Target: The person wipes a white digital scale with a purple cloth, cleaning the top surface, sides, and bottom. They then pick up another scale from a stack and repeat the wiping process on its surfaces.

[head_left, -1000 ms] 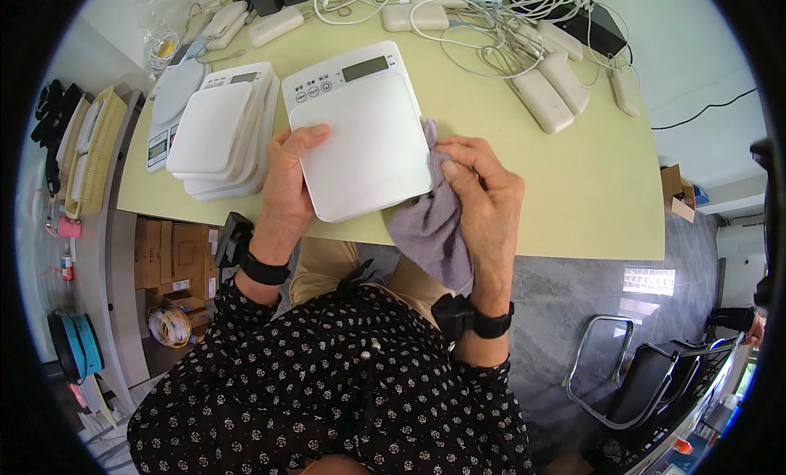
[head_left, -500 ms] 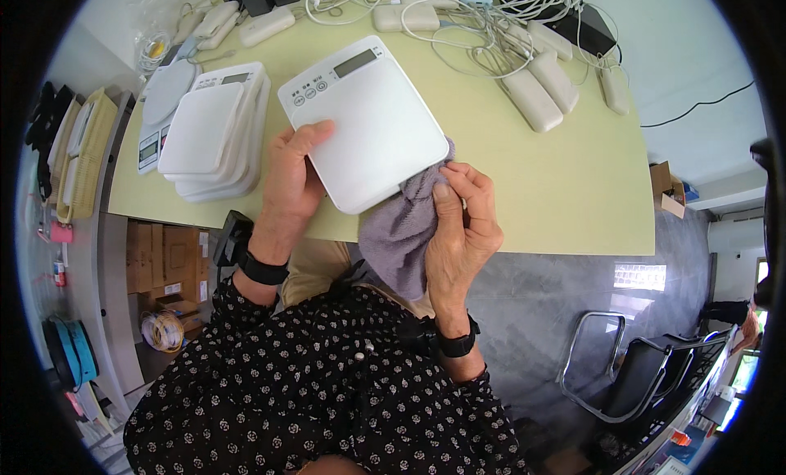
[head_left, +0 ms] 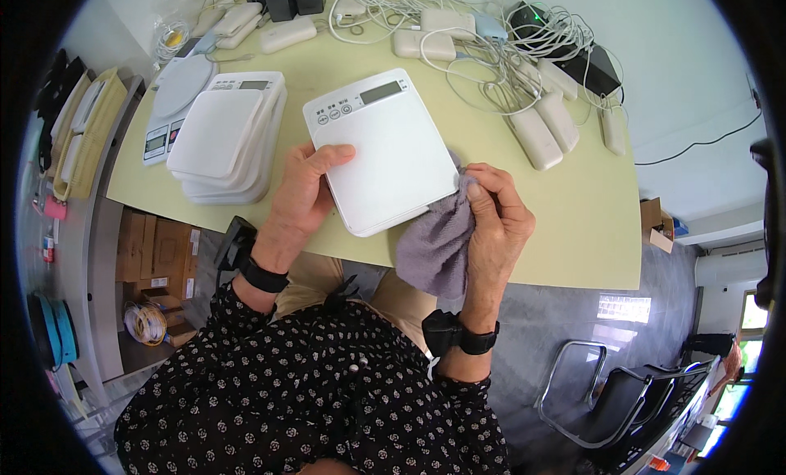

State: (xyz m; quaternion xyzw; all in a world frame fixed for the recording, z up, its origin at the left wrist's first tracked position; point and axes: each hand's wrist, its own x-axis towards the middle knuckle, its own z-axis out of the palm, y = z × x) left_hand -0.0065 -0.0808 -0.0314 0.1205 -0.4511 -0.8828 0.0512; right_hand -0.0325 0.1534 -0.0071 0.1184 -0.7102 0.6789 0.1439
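A white digital kitchen scale (head_left: 389, 160) is held tilted above the table, its small grey display at the far end. My left hand (head_left: 307, 188) grips its left edge, thumb on top and the other fingers hidden beneath. My right hand (head_left: 498, 221) is closed on a grey-purple cloth (head_left: 434, 250), pinching it at the scale's right edge. The cloth hangs down past the table's front edge, and part of it lies behind the scale. To the left stands a stack of similar white scales (head_left: 221, 135), beside a round-topped scale (head_left: 184, 86).
The pale yellow-green table (head_left: 573, 237) spans the view. Several white power banks (head_left: 536, 137) and tangled white cables (head_left: 491, 78) lie at the back right, near a black box (head_left: 594, 70). A yellow basket (head_left: 88, 135) stands at left. A black chair (head_left: 618, 397) is at lower right.
In the picture, the scale and both hands sit lower and further right, while the whole view has shifted somewhat. My right hand and the cloth have moved right along the scale's edge.
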